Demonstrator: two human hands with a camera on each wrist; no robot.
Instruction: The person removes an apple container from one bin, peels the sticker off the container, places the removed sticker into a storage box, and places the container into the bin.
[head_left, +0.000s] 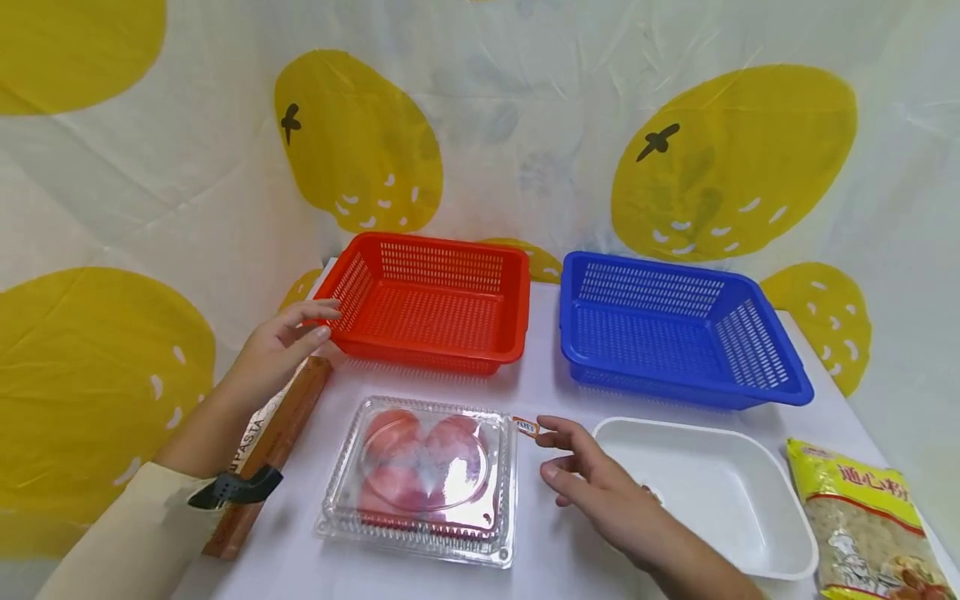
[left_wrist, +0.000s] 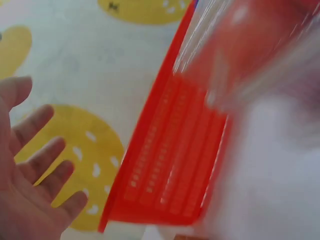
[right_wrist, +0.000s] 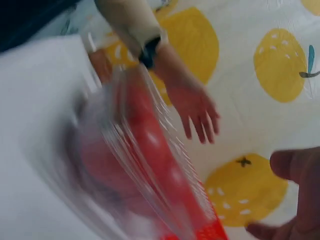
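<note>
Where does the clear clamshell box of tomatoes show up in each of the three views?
Head: clear clamshell box, bottom centre, between both hands.
Left wrist: blurred, upper right.
Right wrist: blurred, centre-left.
Shared landmark: the red basket, behind the box.

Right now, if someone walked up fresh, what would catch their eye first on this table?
Probably the two bright baskets at the back: the red basket on the left and the blue basket on the right, both empty. Next, the clear clamshell box of tomatoes at the front centre, with the left hand open by the red basket's corner and the right hand hovering open beside the box.
</note>
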